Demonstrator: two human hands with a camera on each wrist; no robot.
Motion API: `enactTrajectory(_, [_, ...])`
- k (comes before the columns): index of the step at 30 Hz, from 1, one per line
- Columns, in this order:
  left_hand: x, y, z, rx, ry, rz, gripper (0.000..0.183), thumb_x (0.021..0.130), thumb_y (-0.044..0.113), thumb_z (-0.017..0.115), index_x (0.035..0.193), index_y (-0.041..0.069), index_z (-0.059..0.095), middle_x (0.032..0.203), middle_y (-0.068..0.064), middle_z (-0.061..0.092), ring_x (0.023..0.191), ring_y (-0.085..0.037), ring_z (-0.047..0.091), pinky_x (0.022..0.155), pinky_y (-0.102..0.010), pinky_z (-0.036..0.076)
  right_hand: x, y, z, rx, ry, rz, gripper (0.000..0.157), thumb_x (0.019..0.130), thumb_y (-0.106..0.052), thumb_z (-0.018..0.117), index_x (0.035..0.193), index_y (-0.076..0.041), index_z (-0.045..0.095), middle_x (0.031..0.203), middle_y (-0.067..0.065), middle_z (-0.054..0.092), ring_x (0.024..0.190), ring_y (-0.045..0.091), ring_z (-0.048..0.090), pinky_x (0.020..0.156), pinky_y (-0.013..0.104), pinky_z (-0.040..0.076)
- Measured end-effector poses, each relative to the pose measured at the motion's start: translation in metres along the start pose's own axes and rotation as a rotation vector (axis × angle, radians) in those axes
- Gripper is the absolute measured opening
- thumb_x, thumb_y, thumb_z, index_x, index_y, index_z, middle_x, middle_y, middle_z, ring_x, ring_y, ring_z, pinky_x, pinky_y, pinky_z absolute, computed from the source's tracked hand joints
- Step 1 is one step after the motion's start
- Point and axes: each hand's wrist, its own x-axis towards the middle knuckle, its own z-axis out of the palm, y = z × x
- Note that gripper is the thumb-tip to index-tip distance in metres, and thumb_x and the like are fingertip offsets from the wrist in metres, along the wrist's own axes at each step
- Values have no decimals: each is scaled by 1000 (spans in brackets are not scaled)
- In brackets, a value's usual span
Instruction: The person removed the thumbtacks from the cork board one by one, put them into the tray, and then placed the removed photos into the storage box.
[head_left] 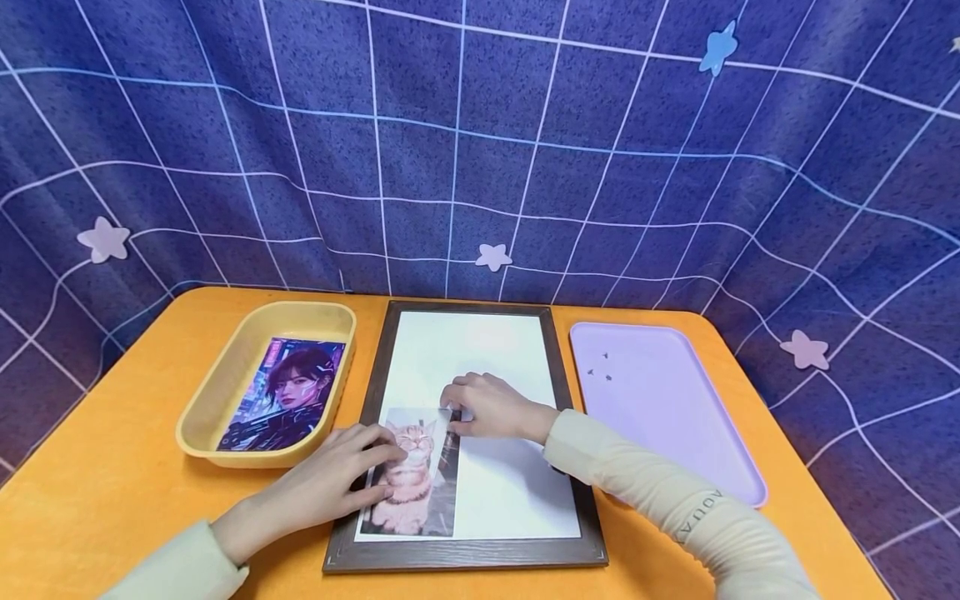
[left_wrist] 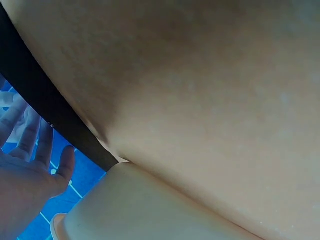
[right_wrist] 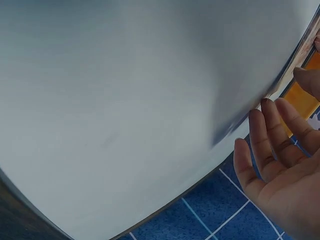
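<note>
A picture card of a pink striped cat (head_left: 408, 487) lies on the lower left of the white board (head_left: 517, 467), which has a dark frame. My left hand (head_left: 337, 467) rests with spread fingers on the card's left side. Its fingertips are out of sight in the left wrist view. The right hand (head_left: 495, 406) pinches the card's upper right corner between thumb and fingers. In the right wrist view the right hand (right_wrist: 282, 150) is beside the card's edge, with fingertips close to the white surface.
Left of the board stands a yellow basin (head_left: 213, 400) holding a picture of a dark-haired figure (head_left: 292, 392). To the right lies a purple tray (head_left: 667, 417) with several small dark pieces (head_left: 608, 377). A blue star-patterned curtain (head_left: 480, 150) hangs behind the orange table (head_left: 112, 500).
</note>
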Motion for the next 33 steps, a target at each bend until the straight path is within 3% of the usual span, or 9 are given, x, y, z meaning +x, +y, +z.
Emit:
enactTrajectory(21, [1, 3, -2, 22, -13, 4, 33, 82, 34, 66, 112, 21, 62, 111, 7, 53, 108, -16, 48, 91, -43, 38, 2, -2, 1, 5, -16, 22, 25, 78, -25, 70, 99, -11, 66, 90, 0, 60, 78, 10, 53, 74, 26, 45])
enactTrajectory(33, [2, 6, -5, 72, -18, 19, 31, 82, 36, 65, 110, 22, 63, 109, 7, 55, 106, -18, 50, 93, -43, 36, 3, -3, 2, 5, -32, 49, 25, 78, -26, 70, 97, -11, 63, 88, -1, 57, 77, 10, 51, 72, 24, 44])
